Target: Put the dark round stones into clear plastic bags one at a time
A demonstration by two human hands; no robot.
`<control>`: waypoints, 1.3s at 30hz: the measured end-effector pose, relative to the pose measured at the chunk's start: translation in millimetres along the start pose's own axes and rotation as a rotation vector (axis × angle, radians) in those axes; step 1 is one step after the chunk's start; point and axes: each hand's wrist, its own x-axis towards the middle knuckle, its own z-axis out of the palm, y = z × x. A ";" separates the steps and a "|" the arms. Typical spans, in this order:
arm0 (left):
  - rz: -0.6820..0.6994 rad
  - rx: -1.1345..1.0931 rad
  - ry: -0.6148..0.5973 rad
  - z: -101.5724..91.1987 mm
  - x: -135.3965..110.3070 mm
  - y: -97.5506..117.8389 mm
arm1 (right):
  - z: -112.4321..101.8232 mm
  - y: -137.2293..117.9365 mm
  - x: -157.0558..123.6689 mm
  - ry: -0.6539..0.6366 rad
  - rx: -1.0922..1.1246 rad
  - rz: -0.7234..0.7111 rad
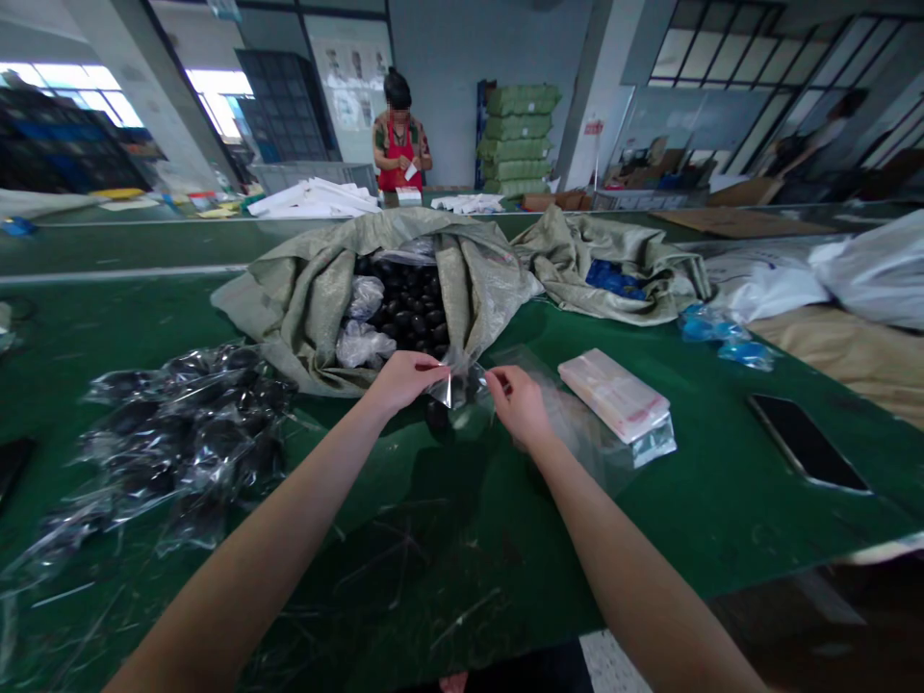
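Observation:
Between my hands is a small clear plastic bag (462, 378), pinched at its two sides above the green table. My left hand (406, 377) grips its left edge, and my right hand (518, 399) grips the right one. Just below the bag a single black egg-shaped piece (437, 416) shows; whether it lies inside the bag I cannot tell. Behind them, an open woven sack (310, 289) holds many black egg-shaped pieces (411, 298) and some crumpled clear plastic. On the left lies a pile of black pieces in clear bags (180, 423).
Right of my hands lie loose clear bags and a stack of flat bags (613, 393). Farther right are a phone (807, 441) and wrapped blue pieces (722, 332). A second sack (563, 255) holds blue items. Across the table stands a person in a red apron (397, 159).

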 end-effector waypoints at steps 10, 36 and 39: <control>0.250 0.114 -0.071 13.2 -25.2 17.9 | 13.0 -29.1 -5.0 0.063 0.712 0.300; 0.414 0.325 0.280 19.3 -35.2 15.8 | 20.1 -38.6 -11.7 -0.121 1.195 0.365; 0.448 0.312 0.280 18.6 -34.5 14.4 | 20.7 -38.3 -12.8 -0.116 1.197 0.369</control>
